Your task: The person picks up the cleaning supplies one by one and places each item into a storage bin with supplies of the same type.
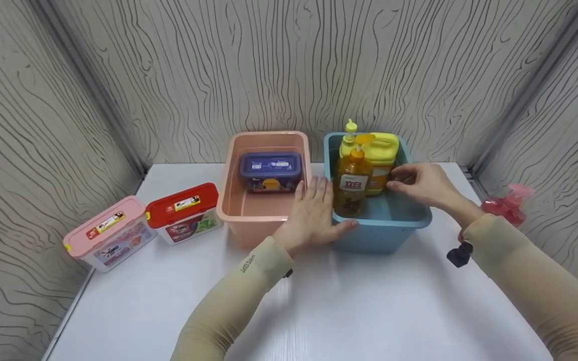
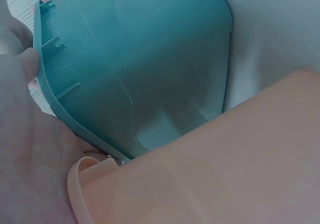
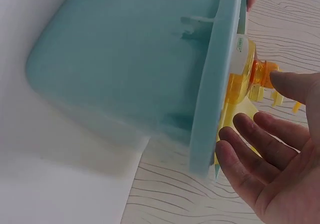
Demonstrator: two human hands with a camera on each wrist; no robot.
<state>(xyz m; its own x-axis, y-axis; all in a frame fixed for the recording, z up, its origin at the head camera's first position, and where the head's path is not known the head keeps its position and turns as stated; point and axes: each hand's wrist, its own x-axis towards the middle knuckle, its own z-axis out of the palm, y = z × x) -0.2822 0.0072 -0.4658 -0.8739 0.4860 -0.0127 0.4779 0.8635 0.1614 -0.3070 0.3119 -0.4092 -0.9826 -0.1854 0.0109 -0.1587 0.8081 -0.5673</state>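
Note:
My left hand (image 1: 310, 215) lies over the adjoining rims of the pink bin (image 1: 254, 226) and the blue bin (image 1: 377, 238), its fingers straight and its thumb along the blue bin's front rim. Over the right side of the blue bin is my right hand (image 1: 427, 184), fingers loosely bent and holding nothing. In the right wrist view its fingers (image 3: 245, 166) spread beside the blue rim. The blue bin contains an amber pump bottle (image 1: 353, 183), a yellow jug (image 1: 383, 155) and a yellow pump bottle (image 1: 347, 145), all upright. A dark blue lidded box (image 1: 270, 168) sits inside the pink bin.
Left of the bins, a red-lidded box (image 1: 183, 213) and a pink-lidded box (image 1: 113, 233) stand on the white table (image 1: 158, 301). A pink pump bottle (image 1: 507, 205) is at the far right, partly behind my right forearm. Patterned panels (image 1: 193, 75) enclose the back and sides.

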